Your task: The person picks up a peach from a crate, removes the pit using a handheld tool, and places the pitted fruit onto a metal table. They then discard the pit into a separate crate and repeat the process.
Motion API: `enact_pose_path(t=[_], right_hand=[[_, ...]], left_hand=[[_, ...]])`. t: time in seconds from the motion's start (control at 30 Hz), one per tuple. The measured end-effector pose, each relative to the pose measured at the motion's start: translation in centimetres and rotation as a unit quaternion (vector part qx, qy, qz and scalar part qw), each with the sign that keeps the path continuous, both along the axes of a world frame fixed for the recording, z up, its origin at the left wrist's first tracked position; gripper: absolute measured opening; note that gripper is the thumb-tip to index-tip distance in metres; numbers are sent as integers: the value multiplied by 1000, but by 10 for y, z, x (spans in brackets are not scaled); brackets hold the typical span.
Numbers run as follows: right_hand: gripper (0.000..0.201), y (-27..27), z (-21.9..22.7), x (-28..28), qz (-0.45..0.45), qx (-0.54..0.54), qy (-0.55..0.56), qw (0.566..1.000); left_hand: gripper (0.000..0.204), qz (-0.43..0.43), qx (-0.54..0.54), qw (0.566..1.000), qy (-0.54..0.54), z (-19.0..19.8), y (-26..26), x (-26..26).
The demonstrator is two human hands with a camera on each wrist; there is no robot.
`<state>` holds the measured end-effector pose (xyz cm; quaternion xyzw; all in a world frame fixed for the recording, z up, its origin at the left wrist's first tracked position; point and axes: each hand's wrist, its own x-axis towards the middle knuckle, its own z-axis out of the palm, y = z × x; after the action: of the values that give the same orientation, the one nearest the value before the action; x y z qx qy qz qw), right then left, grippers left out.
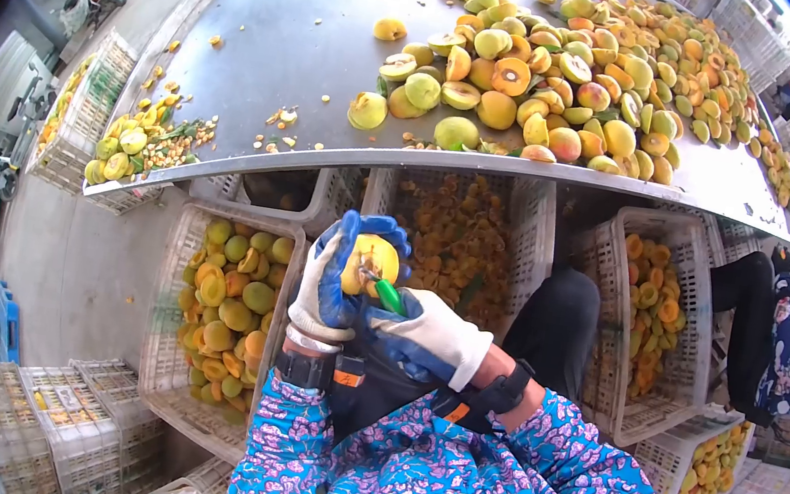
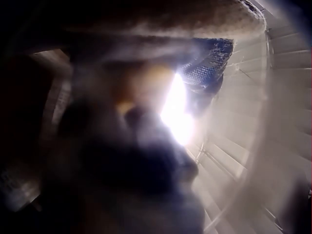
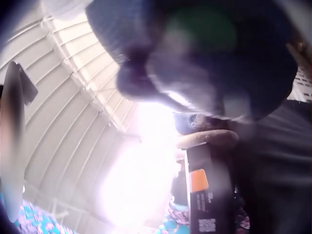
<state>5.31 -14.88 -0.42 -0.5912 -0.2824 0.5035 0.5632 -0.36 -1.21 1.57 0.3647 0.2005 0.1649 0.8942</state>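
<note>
Evidently midway through a large batch, a worker in a patterned blue sleeve (image 1: 280, 453) bends over fruit beside a metal counter (image 1: 273, 38). At far left, pits and scraps (image 1: 172, 147) lie among a few peaches on the counter's end. Nearer, a plastic crate (image 1: 169, 306) brims with peaches, many apparently cut. The gloved left hand (image 1: 331, 273) curls round one peach (image 1: 375, 256), raised over the crates, while the gloved right hand (image 1: 433, 338) is clamped on a green-handled tool (image 1: 389, 296), its metal end at the fruit. Whether that peach's pit is out cannot be told. Behind them, another crate (image 1: 533, 226) carries brownish-orange scraps, suggesting much is done. Above and rightward, a broad pile of peaches (image 1: 593, 95), some whole and others split, appears to leave plenty to work through. Farther right, a third crate (image 1: 696, 299) holds orange halves, seemingly finished.
</note>
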Motion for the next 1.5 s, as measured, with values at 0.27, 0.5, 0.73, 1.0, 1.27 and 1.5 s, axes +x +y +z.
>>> enact_pose_path(t=[0.27, 0.5, 0.73, 1.0, 1.27, 1.5], right_hand=[[20, -10, -3, -4, 52, -1, -75, 996], [15, -13, 34, -1, 2, -70, 338, 939], [21, -16, 41, 3, 118, -47, 436, 891], [34, -15, 18, -13, 107, 63, 687, 716], [34, -17, 1, -3, 113, 58, 653, 747], [35, -12, -11, -19, 124, 161, 744, 637]], left_hand=[[35, -121, 103, 986, 43, 4, 10, -5], [31, -39, 47, 996, -68, -2, -1, -6], [35, -50, 103, 992, -53, -14, 7, -18], [30, -79, 10, 991, -108, -2, 9, -17], [32, -125, -58, 990, 20, -3, 11, -3], [42, -142, 3, 990, -13, -7, 10, -8]])
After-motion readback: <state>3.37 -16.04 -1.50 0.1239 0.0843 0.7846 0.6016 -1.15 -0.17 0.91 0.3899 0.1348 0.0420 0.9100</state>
